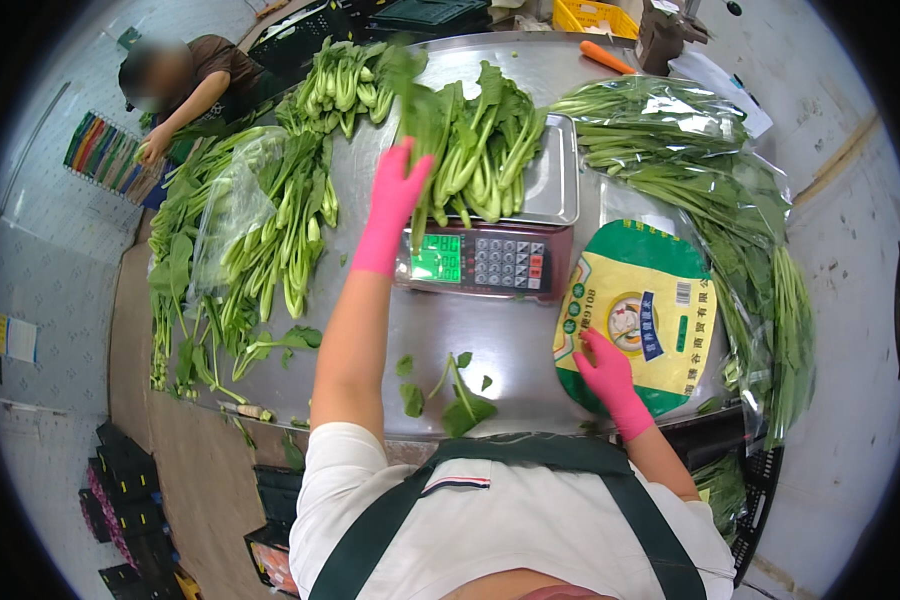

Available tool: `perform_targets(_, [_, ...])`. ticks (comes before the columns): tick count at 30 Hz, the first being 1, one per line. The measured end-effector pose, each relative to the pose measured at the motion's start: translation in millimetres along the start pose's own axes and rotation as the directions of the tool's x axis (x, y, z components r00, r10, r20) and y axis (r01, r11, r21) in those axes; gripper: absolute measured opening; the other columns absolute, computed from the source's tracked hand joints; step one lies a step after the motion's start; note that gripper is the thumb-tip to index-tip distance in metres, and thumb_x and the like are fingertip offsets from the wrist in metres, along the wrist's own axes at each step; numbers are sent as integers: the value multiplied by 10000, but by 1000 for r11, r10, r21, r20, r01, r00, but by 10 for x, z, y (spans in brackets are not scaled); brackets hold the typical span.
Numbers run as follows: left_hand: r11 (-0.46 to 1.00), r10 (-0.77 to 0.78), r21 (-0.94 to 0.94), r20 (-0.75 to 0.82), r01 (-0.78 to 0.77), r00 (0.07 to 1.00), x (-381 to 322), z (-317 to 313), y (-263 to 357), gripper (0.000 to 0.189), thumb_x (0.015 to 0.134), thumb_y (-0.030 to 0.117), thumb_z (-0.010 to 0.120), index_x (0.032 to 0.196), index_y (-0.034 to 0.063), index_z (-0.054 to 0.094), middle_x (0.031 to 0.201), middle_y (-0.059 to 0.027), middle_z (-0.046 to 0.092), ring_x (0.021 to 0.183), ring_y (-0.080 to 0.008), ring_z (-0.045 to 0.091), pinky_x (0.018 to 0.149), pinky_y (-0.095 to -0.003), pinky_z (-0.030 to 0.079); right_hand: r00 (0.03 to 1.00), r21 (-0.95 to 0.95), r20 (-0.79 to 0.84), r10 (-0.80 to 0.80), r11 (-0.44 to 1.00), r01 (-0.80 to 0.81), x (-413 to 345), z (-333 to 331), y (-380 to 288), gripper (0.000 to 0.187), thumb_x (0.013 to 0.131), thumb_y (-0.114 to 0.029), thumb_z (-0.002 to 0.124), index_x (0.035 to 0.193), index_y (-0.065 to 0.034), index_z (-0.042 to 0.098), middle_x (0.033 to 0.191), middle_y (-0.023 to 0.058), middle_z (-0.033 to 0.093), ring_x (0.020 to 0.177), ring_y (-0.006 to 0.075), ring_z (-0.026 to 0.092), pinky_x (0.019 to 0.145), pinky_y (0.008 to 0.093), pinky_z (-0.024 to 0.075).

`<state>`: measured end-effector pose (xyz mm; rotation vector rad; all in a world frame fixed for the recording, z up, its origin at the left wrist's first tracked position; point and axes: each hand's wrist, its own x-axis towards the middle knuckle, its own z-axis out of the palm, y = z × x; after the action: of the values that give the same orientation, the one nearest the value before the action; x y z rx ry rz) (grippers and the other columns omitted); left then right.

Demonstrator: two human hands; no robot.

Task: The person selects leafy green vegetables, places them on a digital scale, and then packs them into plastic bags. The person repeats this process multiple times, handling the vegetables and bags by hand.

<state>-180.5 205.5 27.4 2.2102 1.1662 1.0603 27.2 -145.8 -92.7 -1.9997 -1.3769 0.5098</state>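
Observation:
My left hand [399,196], in a pink glove, is at the left edge of the scale's pan. Between its thumb and fingers is a leafy green stalk [420,124], its upper leaves blurred. A pile of bok choy-like greens [487,150] lies on the steel pan [562,176] of a digital scale [487,262] with a lit green display. My right hand [607,371], also gloved in pink, rests with fingers apart on a yellow and green printed sack [667,300]. The sack lies flat and bears writing.
Loose greens [277,247] with a clear plastic bag [236,202] cover the table's left. Bagged greens [667,142] line the right. An orange-handled tool [606,58] lies at the back; a knife [247,410] lies at the front left edge. Another person [202,90] works at far left.

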Motion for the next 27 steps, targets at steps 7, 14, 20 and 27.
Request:
perform_targets(7, [920, -137, -390, -225, 40, 965, -27, -276, -48, 457, 874, 317, 524, 1228, 33, 472, 1201, -98, 522, 1096, -214, 486, 936, -333, 364, 989, 210, 69, 132, 967, -143, 136, -405, 41, 416, 781, -178, 626, 1164, -47, 530, 986, 94, 618, 791, 135, 598, 672, 232, 460])
perform_targets(14, [706, -377, -680, -125, 197, 918, -148, -596, -408, 440, 903, 333, 476, 1181, -6, 492, 1084, -132, 564, 930, -188, 575, 808, -289, 464, 992, 655, -81, -99, 745, 128, 1335, -608, -310, 424, 838, -142, 567, 1233, -26, 463, 1194, 114, 516, 1052, 172, 520, 829, 263, 426])
perform_targets(20, [697, -420, -484, 324, 530, 848, 108, -23, -470, 521, 860, 387, 527, 1206, 2, 469, 1086, -128, 568, 947, -194, 565, 794, -295, 457, 981, 574, 97, 171, 795, -195, 2467, -204, -1066, 765, 743, -419, 652, 1299, 11, 350, 1196, 174, 504, 1042, 216, 524, 822, 304, 447])
perform_targets(27, [364, -66, -823, 444, 436, 894, 141, 474, 120, 545, 816, 233, 600, 1272, 37, 374, 1126, -101, 525, 1036, -185, 506, 865, -302, 410, 1000, 713, -2, -16, 701, 13, 2515, 292, -1624, 825, 769, -362, 637, 1377, -16, 199, 1375, 177, 301, 1254, 207, 317, 1004, 289, 280])
